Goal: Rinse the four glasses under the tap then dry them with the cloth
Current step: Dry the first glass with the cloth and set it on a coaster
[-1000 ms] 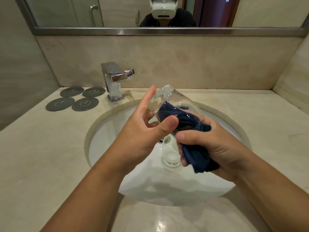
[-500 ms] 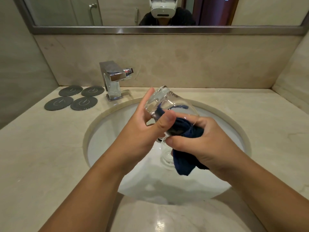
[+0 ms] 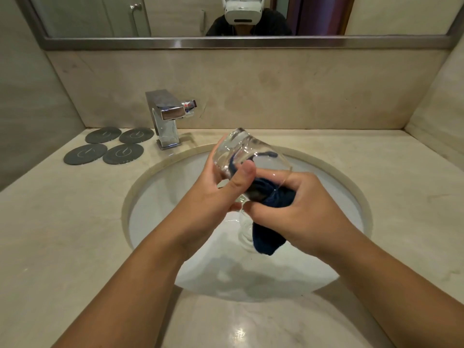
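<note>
As the left hand (image 3: 216, 189) curls thumb and fingers round the tilted glass (image 3: 238, 149), its base raised toward the tap (image 3: 167, 121), the right hand (image 3: 308, 209) grips the dark blue cloth (image 3: 267, 238) stuffed into its mouth. Both hang over the basin (image 3: 160, 202), where a second glass (image 3: 244, 231) shows, partly hidden. Four grey coasters (image 3: 123, 153) lie near the worktop's (image 3: 62, 222) back left corner.
</note>
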`<state>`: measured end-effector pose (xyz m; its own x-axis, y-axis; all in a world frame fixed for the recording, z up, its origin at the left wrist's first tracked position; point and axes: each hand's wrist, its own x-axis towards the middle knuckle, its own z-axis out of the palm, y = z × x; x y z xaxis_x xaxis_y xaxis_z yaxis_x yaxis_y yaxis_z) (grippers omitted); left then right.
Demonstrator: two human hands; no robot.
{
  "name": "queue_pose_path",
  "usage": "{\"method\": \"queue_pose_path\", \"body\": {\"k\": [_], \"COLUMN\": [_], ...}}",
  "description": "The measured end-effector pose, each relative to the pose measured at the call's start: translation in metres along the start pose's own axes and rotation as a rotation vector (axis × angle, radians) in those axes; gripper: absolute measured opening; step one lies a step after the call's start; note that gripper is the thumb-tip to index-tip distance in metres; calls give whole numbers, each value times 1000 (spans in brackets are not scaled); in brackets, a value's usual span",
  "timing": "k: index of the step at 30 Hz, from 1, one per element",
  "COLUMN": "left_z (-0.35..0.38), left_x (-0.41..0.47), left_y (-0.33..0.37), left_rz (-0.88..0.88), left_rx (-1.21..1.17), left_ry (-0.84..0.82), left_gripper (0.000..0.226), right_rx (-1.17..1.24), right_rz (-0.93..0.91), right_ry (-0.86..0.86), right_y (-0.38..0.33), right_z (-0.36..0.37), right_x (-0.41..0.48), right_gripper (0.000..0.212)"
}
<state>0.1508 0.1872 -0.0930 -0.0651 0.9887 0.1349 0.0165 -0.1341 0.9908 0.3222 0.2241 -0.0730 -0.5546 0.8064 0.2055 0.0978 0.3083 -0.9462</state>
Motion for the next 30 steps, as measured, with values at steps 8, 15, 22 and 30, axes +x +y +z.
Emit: {"method": "queue_pose_path", "body": {"k": [8, 15, 22, 30], "left_z": [-5, -4, 4, -8], "left_x": [-2, -1, -2, -1], "left_y": [0, -1, 3, -1], "left_rz": [45, 53, 18, 64], "left_rx": [-31, -136, -124, -65], "left_ry": [30, -31, 36, 5], "left_gripper": [112, 87, 101, 130], "right_rx": [313, 494, 12, 536], "right_rz": [150, 217, -2, 224], "right_ry": [-108, -75, -48, -181], "right_y": [-6, -7, 0, -9], "right_z": [-3, -6, 0, -7], "right_x": [0, 1, 0, 0], "right_gripper": [50, 35, 48, 35]}}
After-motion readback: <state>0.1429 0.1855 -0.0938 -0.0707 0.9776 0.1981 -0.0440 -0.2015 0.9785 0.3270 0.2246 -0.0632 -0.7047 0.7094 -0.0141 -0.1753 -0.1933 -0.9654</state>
